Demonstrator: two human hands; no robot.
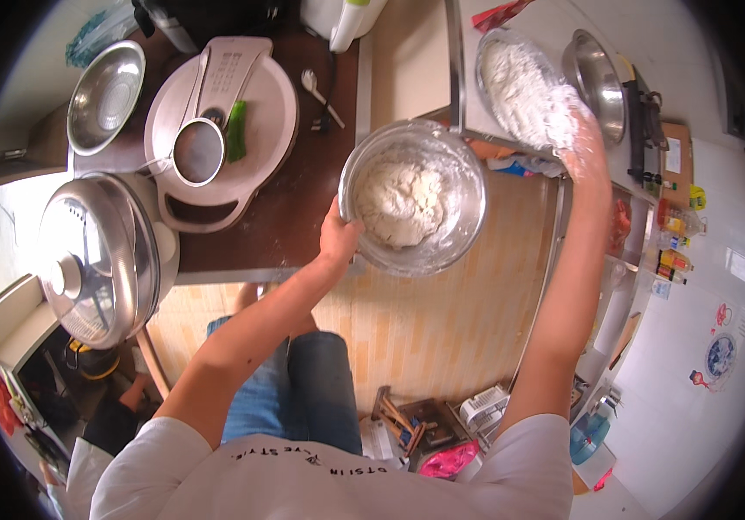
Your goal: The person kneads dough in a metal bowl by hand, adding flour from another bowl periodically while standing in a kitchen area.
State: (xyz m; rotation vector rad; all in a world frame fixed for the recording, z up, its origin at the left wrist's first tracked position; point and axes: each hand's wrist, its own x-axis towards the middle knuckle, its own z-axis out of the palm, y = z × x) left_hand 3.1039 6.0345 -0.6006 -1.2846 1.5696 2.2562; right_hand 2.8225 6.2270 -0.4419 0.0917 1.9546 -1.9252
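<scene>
My left hand (340, 235) grips the left rim of a stainless steel mixing bowl (470, 221), thumb at the edge. A lumpy, floury dough (405, 201) lies inside that bowl, and flour smears its walls. The bowl is held above the floor, beside the dark countertop. At the upper right, my right hand (574, 130) is coated white and blurred, over the near end of a container of white flour (515, 81). Its fingers merge with the flour, so whether they hold any cannot be told.
A round cutting board (262, 149) carries a fine-mesh strainer (198, 153) and green stalks (236, 130). Around it are a metal basin (109, 97), a spoon (320, 96) and a lidded electric pot (96, 260). Another steel basin (596, 84) stands beside the flour. Bottles (678, 221) line the right wall.
</scene>
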